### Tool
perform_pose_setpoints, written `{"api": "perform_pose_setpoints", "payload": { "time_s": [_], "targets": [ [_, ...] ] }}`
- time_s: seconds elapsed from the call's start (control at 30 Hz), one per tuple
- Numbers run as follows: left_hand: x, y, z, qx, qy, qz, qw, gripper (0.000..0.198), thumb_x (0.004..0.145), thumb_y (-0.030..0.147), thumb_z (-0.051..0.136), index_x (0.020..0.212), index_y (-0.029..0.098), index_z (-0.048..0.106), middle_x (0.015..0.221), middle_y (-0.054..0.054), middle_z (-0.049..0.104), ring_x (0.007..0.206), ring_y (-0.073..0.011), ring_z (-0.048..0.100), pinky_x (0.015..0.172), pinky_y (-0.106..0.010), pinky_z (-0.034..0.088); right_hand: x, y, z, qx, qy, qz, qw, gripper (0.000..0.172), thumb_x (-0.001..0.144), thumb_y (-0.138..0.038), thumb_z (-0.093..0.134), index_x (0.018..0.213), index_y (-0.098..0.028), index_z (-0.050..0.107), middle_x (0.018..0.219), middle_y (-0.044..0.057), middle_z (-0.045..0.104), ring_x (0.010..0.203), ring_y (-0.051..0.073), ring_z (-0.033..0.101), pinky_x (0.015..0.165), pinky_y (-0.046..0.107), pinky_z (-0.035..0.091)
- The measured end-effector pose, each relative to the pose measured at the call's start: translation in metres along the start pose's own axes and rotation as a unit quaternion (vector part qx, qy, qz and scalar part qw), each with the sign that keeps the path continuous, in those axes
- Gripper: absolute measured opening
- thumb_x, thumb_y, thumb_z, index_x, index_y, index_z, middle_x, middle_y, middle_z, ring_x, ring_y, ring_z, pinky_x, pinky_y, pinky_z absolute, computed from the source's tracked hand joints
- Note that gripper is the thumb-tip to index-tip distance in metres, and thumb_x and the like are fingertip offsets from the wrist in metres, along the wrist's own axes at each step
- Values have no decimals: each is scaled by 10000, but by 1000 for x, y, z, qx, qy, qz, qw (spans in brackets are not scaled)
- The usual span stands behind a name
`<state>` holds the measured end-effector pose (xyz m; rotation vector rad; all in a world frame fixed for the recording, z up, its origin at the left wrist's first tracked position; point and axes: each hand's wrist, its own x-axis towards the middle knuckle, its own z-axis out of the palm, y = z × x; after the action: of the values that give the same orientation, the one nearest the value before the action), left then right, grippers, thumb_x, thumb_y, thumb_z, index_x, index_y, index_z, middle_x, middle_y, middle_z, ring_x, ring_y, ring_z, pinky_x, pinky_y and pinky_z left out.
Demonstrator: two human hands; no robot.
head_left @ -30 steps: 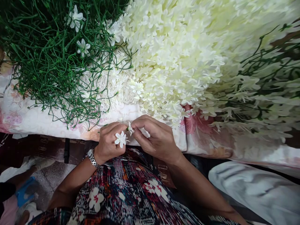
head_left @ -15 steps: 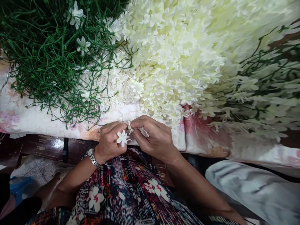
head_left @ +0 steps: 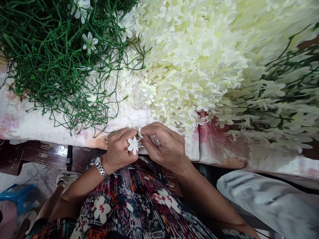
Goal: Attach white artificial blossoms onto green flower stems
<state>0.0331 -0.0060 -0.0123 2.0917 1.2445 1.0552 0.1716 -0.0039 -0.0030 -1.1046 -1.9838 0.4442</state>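
My left hand (head_left: 119, 150), with a metal watch (head_left: 100, 166) on its wrist, is closed around a small white artificial flower (head_left: 134, 145) that pokes out between its fingers. My right hand (head_left: 165, 146) meets it fingertip to fingertip, pinching a tiny white flower piece (head_left: 139, 132). Both hands hover over my lap at the near edge of the table. Just beyond them lies a big heap of cream-white flower heads (head_left: 189, 56), with a tangle of green plastic stems (head_left: 52, 63) to the left.
A floral cloth (head_left: 37, 127) covers the table's dark wooden edge (head_left: 45, 154). Finished stems with white flowers (head_left: 281, 99) spread at the right. A white bag or cloth (head_left: 269, 199) lies lower right. A blue stool (head_left: 17, 196) stands on the floor at left.
My hands have stayed together working the flower; the view shifted slightly, and someone's foot at the lower left moved away from the blue stool.
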Motion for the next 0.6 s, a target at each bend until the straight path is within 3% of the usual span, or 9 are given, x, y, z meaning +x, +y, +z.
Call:
{"api": "perform_pose_setpoints", "payload": {
  "time_s": [0.23,0.6],
  "targets": [
    [1,-1,-1,-39,-7,-19,999,137,581,54,390,649,160,444,537,23,372,490,-93,346,472,-226,304,-2,2,2,47,7,29,998,150,714,-53,505,817,-161,497,713,15,552,687,93,534,607,226,454],
    [0,0,0,-19,11,-20,1000,137,575,48,403,648,155,446,533,34,326,486,-87,310,461,-223,280,-1,3,6,29,20,-7,999,159,717,-55,488,832,-165,484,705,18,547,682,107,533,581,243,462]
  ]
}}
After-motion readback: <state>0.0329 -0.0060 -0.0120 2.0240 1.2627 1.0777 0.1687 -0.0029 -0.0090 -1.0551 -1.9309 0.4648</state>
